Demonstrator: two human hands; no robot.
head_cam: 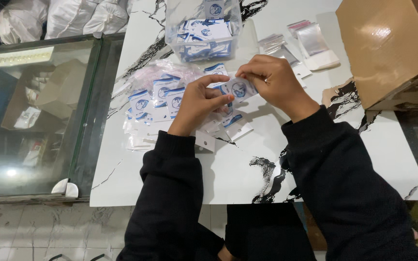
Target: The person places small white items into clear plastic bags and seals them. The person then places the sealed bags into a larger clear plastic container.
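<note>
Both hands (238, 94) apparently around card (238, 89)

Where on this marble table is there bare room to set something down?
The near part of the table, between the two sleeves and the front edge, is bare, as is the right strip below the cardboard box. It is crowded around the card pile, the clear bin and the plastic sleeves.

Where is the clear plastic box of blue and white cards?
The clear plastic box stands at the far edge of the marble-patterned table, top centre of the head view, beyond both hands and left of the cardboard box.
</note>
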